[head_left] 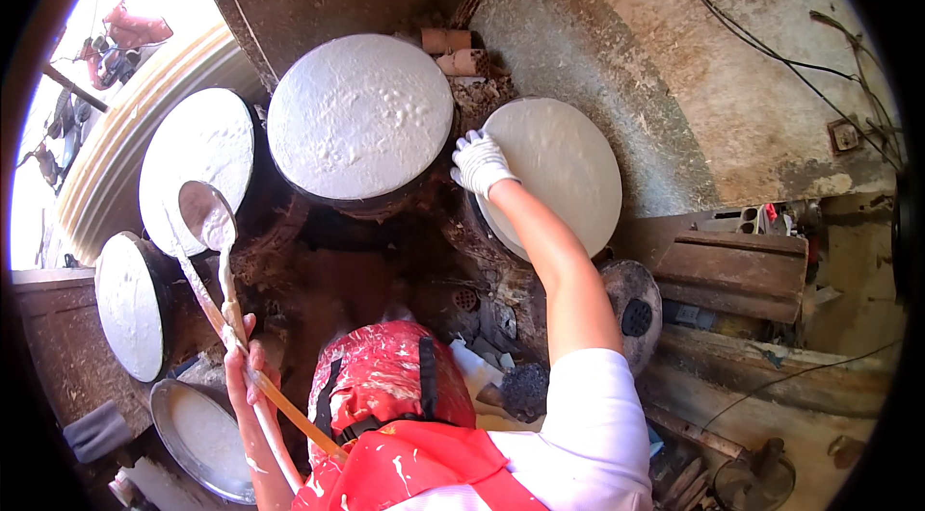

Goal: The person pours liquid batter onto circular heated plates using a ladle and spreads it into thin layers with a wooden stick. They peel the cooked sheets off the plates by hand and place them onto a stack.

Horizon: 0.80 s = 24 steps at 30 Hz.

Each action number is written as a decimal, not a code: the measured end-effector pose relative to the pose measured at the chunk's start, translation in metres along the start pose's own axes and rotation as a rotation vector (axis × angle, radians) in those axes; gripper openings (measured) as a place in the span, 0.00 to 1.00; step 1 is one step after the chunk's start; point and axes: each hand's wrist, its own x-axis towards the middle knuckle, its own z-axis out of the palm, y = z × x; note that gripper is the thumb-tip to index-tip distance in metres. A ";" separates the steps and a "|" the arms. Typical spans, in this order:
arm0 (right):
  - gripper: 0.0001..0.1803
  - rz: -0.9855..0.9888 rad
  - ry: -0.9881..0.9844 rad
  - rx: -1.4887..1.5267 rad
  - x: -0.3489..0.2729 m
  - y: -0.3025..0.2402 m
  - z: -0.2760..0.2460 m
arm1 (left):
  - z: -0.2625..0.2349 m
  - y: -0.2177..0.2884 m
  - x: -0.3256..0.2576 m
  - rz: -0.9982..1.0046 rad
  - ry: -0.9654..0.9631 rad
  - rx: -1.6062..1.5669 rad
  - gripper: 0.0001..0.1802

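My bare left hand (245, 365) is closed around a metal ladle (214, 224) and a long flat wooden stick (289, 405). White batter coats the ladle's bowl and the stick's upper end. Both point up toward a batter-covered round griddle (193, 150) on the left. My right hand (479, 164), in a white knit glove, reaches far forward. Its fingers bend over the left rim of another round griddle (559, 174), whose top is coated in smooth, pale batter. Between these two stands a griddle (361, 116) with a bumpy white layer.
A fourth white-topped griddle (129, 309) stands at far left, above a metal basin (202, 439) of pale liquid. Bricks (462, 62) are stacked at the back. A wooden plank structure (732, 270) lies right, with cables (761, 44) along the wall. A round vented lid (631, 314) leans below the right griddle.
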 end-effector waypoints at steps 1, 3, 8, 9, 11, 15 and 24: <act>0.18 -0.021 0.101 0.019 -0.009 -0.006 0.003 | 0.000 0.002 0.003 -0.018 0.004 0.028 0.26; 0.19 -0.062 0.070 -0.046 -0.031 -0.017 0.004 | 0.003 0.006 0.005 -0.029 -0.022 0.031 0.27; 0.23 -0.090 0.088 0.066 -0.071 -0.037 -0.017 | 0.002 0.011 0.019 -0.085 -0.039 0.073 0.26; 0.24 -0.068 0.147 0.119 -0.079 -0.043 -0.022 | 0.001 0.012 0.021 -0.097 -0.063 0.057 0.26; 0.26 -0.041 0.405 0.206 -0.097 -0.057 -0.027 | -0.001 0.012 0.024 -0.136 -0.082 0.055 0.26; 0.22 0.347 0.490 1.054 -0.151 -0.117 0.006 | -0.006 0.016 0.028 -0.181 -0.083 0.035 0.26; 0.17 1.306 0.696 2.773 -0.222 -0.181 0.109 | -0.009 0.025 0.032 -0.196 -0.131 0.062 0.27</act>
